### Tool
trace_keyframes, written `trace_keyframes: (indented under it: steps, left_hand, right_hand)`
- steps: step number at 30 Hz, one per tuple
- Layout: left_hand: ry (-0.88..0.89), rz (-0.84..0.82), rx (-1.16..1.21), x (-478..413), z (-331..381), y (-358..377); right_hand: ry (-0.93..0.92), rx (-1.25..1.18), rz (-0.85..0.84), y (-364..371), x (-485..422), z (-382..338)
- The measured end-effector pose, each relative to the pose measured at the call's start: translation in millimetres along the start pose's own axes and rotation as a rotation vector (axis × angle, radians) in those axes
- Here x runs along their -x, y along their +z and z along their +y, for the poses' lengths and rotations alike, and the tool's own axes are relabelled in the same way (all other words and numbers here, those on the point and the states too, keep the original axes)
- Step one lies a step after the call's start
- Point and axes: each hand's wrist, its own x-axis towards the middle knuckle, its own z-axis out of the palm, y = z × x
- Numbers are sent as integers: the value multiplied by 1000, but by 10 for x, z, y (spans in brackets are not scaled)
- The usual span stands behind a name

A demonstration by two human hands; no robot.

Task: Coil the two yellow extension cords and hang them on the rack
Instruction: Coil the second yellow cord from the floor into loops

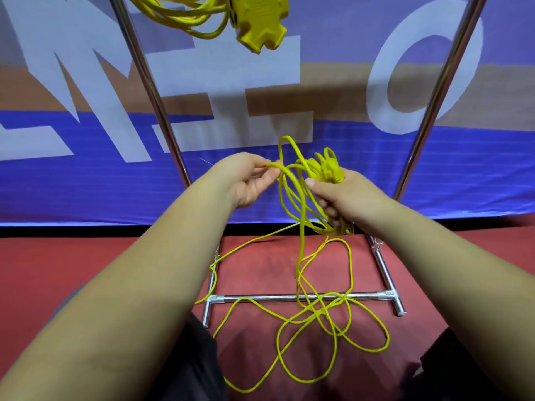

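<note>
The right hand (347, 195) curls its fingers round a bunch of loops of a thin yellow extension cord (301, 198). The cord's chunky yellow plug end (331, 170) pokes out above the thumb at twelve o'clock. Just beside it at nine o'clock, the left hand (246, 180) pinches a single strand of the same cord between thumb and fingertips.

From the bunch the slack drops toward six o'clock and sprawls in tangled loops on the red floor (86, 270). There it crosses the low crossbar and left foot bar of the chrome tube rack (289, 298), whose uprights rise at eleven and one o'clock. Between them, at the top edge, a second, coiled yellow extension cord (185, 15) hangs with its yellow multi-outlet block (262, 21). Behind stands a blue banner with white letters (86, 183).
</note>
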Motion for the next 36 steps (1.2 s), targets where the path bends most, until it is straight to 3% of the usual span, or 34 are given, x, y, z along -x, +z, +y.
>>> trace_keyframes:
  steps: [5,11,18,20,22,28,36]
  left_hand:
    - [-80,-69,277,11,40,74]
    - [-76,38,407,-127,41,-1]
    - [-55,132,-285,-232,-144,7]
    - [59,242,-587,-223,-178,-4]
    - [244,247,-815,-244,-153,-32]
    - [750,-245,-1459,-253,-157,-56]
    - [910,-181,-1459,-375,-314,-83]
  right_hand:
    - [108,-166,-45,170,14,170]
    - [212,-344,-97,192,46,173]
    - [207,-366,-36,159,20,132]
    - [227,-383,-5,149,-2,111]
    - [253,-400,8,128,-22,84]
    - [277,-383,-26,90,-21,15]
    - [255,-375,-164,83,32,-43]
